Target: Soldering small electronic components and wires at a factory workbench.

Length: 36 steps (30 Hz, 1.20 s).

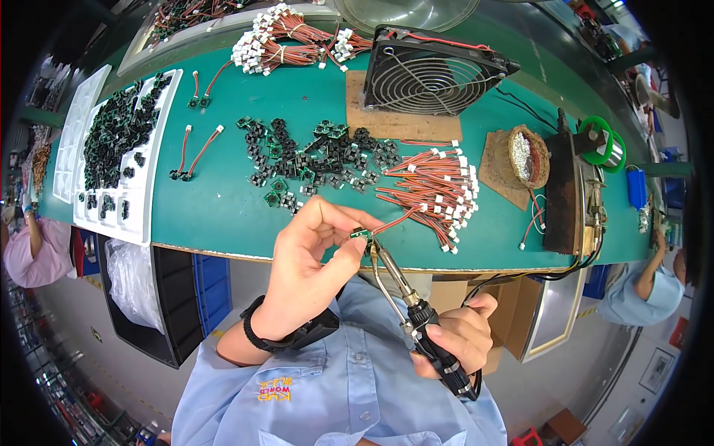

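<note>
At the frame's centre, our left hand (305, 256) pinches a small green circuit board (361, 233) between thumb and fingers. Toward the lower right, our right hand (462, 338) curls its fingers around a soldering iron (422, 316), tip at the board.

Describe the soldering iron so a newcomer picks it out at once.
Start at the green table and come down past its near edge to the right hand. It holds the soldering iron, black-handled, slanting up and left toward the small board in the left hand. A thin bent metal tube beside its shaft sets it apart from the wires and boards nearby.
</note>
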{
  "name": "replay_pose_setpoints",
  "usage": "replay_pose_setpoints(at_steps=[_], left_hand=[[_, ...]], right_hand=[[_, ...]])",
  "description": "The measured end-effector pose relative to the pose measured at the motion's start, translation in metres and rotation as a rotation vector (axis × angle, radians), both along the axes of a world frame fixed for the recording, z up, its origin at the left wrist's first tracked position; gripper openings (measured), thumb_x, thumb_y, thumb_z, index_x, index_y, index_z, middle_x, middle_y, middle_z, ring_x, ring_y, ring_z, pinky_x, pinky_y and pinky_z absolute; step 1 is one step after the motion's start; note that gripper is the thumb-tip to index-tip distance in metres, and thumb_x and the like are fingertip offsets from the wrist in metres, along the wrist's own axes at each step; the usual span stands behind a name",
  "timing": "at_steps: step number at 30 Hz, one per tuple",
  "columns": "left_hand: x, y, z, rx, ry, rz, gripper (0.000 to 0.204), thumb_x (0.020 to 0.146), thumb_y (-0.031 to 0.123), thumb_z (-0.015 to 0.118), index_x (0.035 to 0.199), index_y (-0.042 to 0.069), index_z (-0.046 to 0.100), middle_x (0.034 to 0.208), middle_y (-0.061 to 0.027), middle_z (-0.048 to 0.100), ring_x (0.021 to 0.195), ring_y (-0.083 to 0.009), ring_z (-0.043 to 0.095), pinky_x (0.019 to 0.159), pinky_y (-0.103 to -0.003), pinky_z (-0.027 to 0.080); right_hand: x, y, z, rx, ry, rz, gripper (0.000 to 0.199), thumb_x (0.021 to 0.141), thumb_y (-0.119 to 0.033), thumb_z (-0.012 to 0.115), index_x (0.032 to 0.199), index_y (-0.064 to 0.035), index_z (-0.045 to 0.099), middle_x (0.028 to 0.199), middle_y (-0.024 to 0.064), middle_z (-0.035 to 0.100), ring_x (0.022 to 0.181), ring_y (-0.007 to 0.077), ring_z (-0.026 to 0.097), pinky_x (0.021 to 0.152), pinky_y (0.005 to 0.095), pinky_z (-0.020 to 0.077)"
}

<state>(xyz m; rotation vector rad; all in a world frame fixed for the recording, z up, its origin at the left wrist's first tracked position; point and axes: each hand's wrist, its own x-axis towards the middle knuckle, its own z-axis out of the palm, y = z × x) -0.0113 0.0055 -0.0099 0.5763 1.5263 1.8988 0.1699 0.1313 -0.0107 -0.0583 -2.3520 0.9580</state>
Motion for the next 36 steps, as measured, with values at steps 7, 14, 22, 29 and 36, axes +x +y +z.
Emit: replay_pose_setpoints(at_steps=[7,14,22,29,36], left_hand=[[0.001,0.001,0.001,0.0,0.001,-0.002,0.012,0.08,-0.004,0.05,0.089,0.003,0.043,0.097,-0.0165,0.06,0.095,-0.0198,0.058,0.084,-0.032,0.045],[0.002,0.0,0.002,-0.008,0.008,0.008,0.013,0.08,-0.003,0.05,0.088,0.003,0.043,0.096,-0.0161,0.06,0.095,-0.0194,0.058,0.083,-0.032,0.044],[-0.006,-0.007,0.016,-0.013,-0.258,-0.011,0.011,0.078,0.005,0.053,0.086,0.004,0.044,0.095,-0.017,0.06,0.088,-0.0191,0.058,0.075,-0.029,0.044],[-0.008,-0.012,0.012,0.07,-0.376,-0.157,0.012,0.077,0.007,0.053,0.085,0.004,0.045,0.093,-0.0187,0.06,0.084,-0.0188,0.057,0.07,-0.028,0.044],[-0.001,-0.007,0.009,0.081,-0.151,-0.102,0.012,0.082,-0.002,0.053,0.088,0.004,0.045,0.098,-0.0156,0.061,0.085,-0.0127,0.055,0.071,-0.026,0.043]], right_hand=[[0.002,0.0,-0.001,-0.005,0.02,-0.007,0.036,0.061,-0.022,0.076,0.095,-0.0141,0.065,0.067,-0.0042,0.061,0.058,0.0108,0.056,0.072,0.0322,0.0309],[0.002,0.001,0.0,0.015,0.03,-0.006,0.036,0.063,-0.024,0.073,0.096,-0.012,0.063,0.062,-0.0017,0.059,0.057,0.0116,0.055,0.071,0.0337,0.0309],[0.006,0.018,-0.026,-0.116,0.157,-0.582,0.042,0.08,-0.024,0.062,0.115,-0.0038,0.052,0.087,0.0115,0.06,0.082,0.0141,0.055,0.08,0.0338,0.0394],[0.0,0.043,-0.036,-0.137,-0.03,-0.823,0.047,0.082,-0.02,0.06,0.124,-0.0027,0.046,0.105,0.0118,0.054,0.087,0.0178,0.055,0.083,0.0291,0.0425],[0.006,0.009,0.005,0.115,0.176,-0.15,0.043,0.072,-0.034,0.066,0.104,-0.0076,0.056,0.061,0.003,0.054,0.061,0.013,0.051,0.072,0.0387,0.032]])
